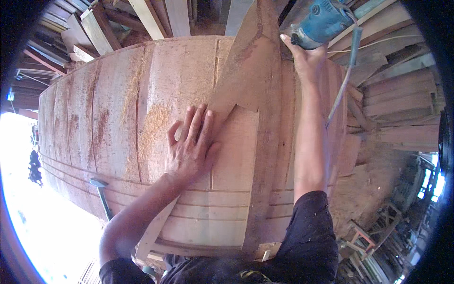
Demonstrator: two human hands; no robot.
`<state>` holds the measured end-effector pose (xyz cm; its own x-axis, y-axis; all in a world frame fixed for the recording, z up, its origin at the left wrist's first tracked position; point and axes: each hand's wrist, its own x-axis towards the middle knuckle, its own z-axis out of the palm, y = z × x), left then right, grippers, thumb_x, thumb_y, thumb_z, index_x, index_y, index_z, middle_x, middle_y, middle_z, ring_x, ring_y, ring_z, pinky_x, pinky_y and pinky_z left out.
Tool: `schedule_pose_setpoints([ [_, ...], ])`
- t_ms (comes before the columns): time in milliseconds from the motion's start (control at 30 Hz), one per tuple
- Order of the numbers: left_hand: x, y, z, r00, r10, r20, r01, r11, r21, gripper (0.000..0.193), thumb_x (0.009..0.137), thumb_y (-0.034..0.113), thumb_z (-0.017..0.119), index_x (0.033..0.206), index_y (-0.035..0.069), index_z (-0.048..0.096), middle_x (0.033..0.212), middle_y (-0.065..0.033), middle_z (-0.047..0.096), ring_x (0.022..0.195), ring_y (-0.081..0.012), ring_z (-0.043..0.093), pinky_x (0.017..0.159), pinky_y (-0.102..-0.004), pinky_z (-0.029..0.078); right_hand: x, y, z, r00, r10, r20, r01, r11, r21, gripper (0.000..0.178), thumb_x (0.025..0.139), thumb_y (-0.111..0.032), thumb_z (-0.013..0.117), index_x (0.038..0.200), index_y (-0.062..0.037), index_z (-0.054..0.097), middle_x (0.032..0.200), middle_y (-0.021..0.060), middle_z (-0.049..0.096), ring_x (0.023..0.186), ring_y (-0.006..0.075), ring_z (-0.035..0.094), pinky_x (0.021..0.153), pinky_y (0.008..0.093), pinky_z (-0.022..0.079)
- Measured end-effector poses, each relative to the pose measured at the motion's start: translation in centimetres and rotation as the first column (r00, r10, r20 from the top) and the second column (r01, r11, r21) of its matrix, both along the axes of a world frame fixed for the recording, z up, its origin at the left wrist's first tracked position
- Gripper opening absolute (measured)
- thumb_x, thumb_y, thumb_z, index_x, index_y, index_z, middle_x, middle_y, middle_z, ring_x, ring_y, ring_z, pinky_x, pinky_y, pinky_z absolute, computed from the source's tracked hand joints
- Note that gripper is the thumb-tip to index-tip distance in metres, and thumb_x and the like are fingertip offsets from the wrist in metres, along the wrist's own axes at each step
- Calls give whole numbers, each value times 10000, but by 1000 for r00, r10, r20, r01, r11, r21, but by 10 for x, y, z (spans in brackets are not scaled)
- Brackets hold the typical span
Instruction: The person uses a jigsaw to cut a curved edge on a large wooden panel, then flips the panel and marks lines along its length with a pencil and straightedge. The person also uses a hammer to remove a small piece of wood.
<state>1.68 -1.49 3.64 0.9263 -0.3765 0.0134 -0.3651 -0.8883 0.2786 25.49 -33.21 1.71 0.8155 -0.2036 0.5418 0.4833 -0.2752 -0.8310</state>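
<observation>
A large curved surface of joined wooden boards [118, 99] lies in front of me. Across it runs a long brown wooden piece [248, 71], which forks into two legs toward my body. My left hand [189, 149] lies on the left leg and the boards beside it, fingers stretched out and slightly apart. At the far right my right hand [309, 57] is wrapped round a blue power tool [321, 23] with a cord; whether it is a router or another kind I cannot tell. Its working end is hidden from view.
Yellowish wood shavings [156, 123] are scattered left of my left hand. A hammer [100, 184] lies near the left edge of the boards. The tool's cord [350, 66] hangs beside my right forearm. Loose planks [99, 28] lean at the back, and stacked timber [402, 113] stands at right.
</observation>
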Motion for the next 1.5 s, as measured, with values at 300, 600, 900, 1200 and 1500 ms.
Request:
schedule_pose_setpoints([
  [300, 5, 3, -17, 993, 21, 115, -18, 999, -29, 730, 1032, 398, 631, 1649, 97, 383, 1695, -119, 399, 1578, -278, 354, 1225, -503, 251, -104, 40, 60, 986, -152, -70, 143, 983, -113, 240, 944, -209, 823, 1045, -4, 751, 969, 83, 768, 926, 197, 750, 862, 303, 575],
  [600, 6, 2, -26, 961, 24, 276, -3, 997, -78, 734, 1020, 410, 634, 1622, 62, 397, 1628, -178, 463, 1522, -345, 415, 1201, -525, 301, -313, 16, 87, 945, -139, -296, 129, 990, -52, 674, 703, -36, 988, 1269, -34, 623, 1227, 73, 707, 1012, 180, 682, 949, 347, 567],
  [900, 0, 4, -7, 965, 5, 261, 35, 989, -146, 684, 1009, 339, 627, 1573, 3, 434, 1585, -210, 487, 1505, -357, 422, 1151, -551, 340, -382, 27, 65, 866, -117, -487, 85, 993, -88, 772, 708, -6, 965, 1362, -24, 555, 1307, 116, 645, 1106, 182, 630, 929, 337, 572],
  [1200, 2, -6, -26, 959, 69, 276, -45, 995, -94, 679, 995, 338, 643, 1555, -1, 463, 1580, -212, 492, 1510, -343, 418, 1179, -548, 307, -377, 24, 42, 925, -212, -315, 112, 946, -306, 834, 687, -171, 1001, 1370, -23, 546, 1320, 134, 634, 1158, 237, 612, 1014, 404, 516],
  [1500, 2, -4, -20, 947, 36, 318, -39, 999, 2, 672, 998, 322, 653, 1567, 20, 458, 1562, -202, 515, 1475, -345, 476, 1169, -537, 343, -375, 25, 28, 913, -342, -221, 227, 878, -422, 1000, 699, -540, 976, 1389, -17, 477, 1314, 167, 612, 1243, 317, 589, 1108, 469, 451],
])
